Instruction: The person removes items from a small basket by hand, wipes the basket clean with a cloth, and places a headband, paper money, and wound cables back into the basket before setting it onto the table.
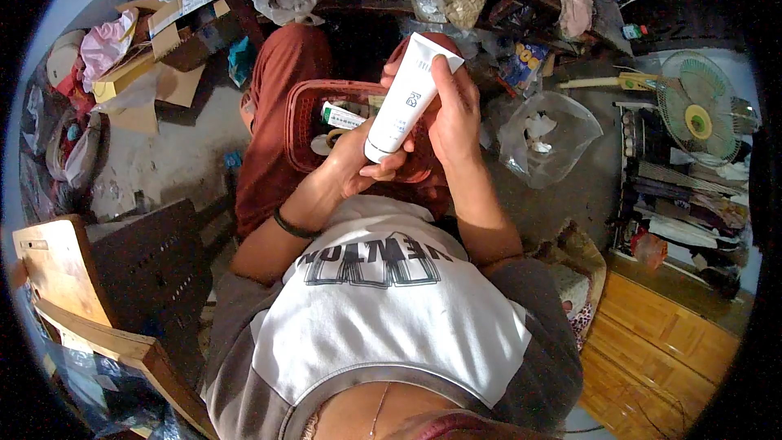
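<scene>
Tube (401, 110) with small unreadable print, gripped by left hand (357, 160) and right hand (456, 114), shirt (391, 330) lettered NEWTON

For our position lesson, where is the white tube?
In the head view, the white tube is above centre, held by the left hand and right hand, over the red basket.

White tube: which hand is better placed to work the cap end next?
Likely the left hand: it's at the white tube's lower, cap end. The right hand holds farther up, near the flat end.
</scene>
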The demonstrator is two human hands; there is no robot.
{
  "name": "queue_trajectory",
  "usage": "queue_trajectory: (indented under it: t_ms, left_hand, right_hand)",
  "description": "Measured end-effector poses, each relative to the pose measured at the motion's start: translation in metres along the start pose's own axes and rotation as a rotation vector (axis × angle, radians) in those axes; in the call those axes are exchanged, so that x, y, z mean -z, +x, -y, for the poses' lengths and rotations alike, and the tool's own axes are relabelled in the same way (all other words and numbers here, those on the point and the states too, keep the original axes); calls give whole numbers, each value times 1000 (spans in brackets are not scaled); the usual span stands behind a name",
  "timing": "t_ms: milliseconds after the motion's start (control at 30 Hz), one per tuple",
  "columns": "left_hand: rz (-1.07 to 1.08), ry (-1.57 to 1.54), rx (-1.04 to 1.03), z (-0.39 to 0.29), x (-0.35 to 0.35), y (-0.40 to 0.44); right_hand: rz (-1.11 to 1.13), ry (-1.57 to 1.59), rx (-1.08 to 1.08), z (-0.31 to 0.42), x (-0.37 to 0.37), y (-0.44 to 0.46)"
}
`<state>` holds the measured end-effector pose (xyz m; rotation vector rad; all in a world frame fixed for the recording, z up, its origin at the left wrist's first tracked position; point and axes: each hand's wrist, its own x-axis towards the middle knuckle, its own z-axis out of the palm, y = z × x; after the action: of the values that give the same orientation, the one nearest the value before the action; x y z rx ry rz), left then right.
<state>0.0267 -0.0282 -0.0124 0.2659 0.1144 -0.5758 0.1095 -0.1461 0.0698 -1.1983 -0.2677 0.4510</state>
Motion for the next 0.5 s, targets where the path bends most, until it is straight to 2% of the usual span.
queue_trajectory:
  t_ms: [100, 133, 200, 267, 300, 333, 400, 433, 500]
  left_hand:
    - [-142, 53, -71, -6, -17, -8]
    - [-247, 120, -77, -8, -22, -11]
    - [-280, 399, -126, -13, -28, -16]
    - [-358, 620, -148, -23, -42, -19]
    - [-421, 799, -348, -20, -48, -19]
    - [-431, 861, -400, -26, -50, -24]
    - [-554, 1002, -633, -31, -51, -33]
    - [-599, 1034, -693, -34, -52, -40]
    - [-705, 1036, -778, -45, -55, -54]
  right_hand:
    - [96, -166, 61, 6, 5, 0]
    - [231, -159, 47, 6, 16, 3]
    - [344, -153, -26, 12, 21, 4]
    - [402, -281, -18, 29, 22, 10]
    - [389, -251, 15, 39, 22, 17]
    - [377, -220, 43, 50, 19, 22]
    - [259, -236, -21, 92, 21, 35]
    - [135, -271, 194, 97, 27, 50]
    - [-121, -333, 284, 124, 45, 83]
